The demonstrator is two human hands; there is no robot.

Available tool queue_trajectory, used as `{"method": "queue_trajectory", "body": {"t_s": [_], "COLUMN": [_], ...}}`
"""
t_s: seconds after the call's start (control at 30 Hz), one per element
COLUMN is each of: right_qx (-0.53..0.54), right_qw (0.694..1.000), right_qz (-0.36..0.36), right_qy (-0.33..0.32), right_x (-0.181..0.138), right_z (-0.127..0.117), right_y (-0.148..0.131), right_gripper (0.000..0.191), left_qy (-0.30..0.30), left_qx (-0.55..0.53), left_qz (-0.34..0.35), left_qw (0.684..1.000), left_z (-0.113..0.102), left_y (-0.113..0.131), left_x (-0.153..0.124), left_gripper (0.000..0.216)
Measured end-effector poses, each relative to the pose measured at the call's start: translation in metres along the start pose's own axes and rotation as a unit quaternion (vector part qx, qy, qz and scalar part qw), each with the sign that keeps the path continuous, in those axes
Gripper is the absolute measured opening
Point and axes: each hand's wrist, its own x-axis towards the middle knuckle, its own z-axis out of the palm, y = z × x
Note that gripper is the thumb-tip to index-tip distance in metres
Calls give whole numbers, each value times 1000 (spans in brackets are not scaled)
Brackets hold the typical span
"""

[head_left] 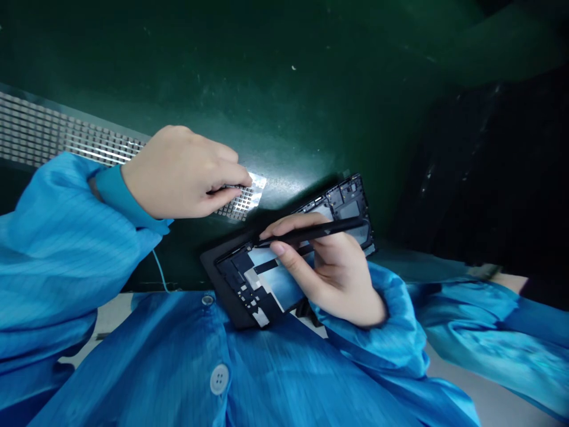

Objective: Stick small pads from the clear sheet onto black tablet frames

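Observation:
My left hand [186,175] is over the near end of a long clear strip of small grey pads [40,133], thumb and forefinger closed together at the pads. What lies between the fingertips, if anything, is too small to see. My right hand [331,267] grips slim black tweezers [329,230], their pointed tip turned left over an opened tablet [280,279]. The tablet lies tilted near my body on a black pad or cover [222,290], its inside facing up with black frame parts and a silvery-blue panel. My right hand hides its middle.
The dark green work surface [293,107] spreads ahead. At the right is a large black object [493,166], and below it another person's blue sleeve [480,320] and part of a hand. A thin cord [160,270] hangs from my left wristband.

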Motion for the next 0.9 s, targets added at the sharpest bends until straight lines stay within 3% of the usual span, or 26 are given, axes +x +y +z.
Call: {"method": "queue_trajectory", "body": {"t_s": [0.2, 0.3, 0.4, 0.47, 0.6, 0.9], "right_qx": [23, 108, 165, 165, 136, 93], "right_qw": [1000, 985, 949, 938, 944, 955], "right_qz": [16, 57, 73, 58, 16, 13], "right_qy": [9, 119, 259, 301, 300, 281], "right_x": [2, -12, -29, -37, -38, -33], "right_z": [-1, 15, 39, 52, 63, 60], "right_y": [-5, -4, 1, 5, 6, 2], "right_gripper": [11, 16, 20, 22, 24, 25], "left_qy": [4, 7, 9, 9, 20, 26], "left_qx": [10, -7, -26, -26, -14, -14], "left_qz": [-5, -5, -11, -14, -11, 5], "left_qw": [1000, 1000, 1000, 1000, 1000, 1000], "left_z": [5, 5, 5, 6, 6, 2], "left_y": [-2, -2, -2, -2, -1, -2], "left_x": [2, 0, -1, -1, -2, -2], "left_gripper": [54, 54, 52, 51, 54, 50]}}
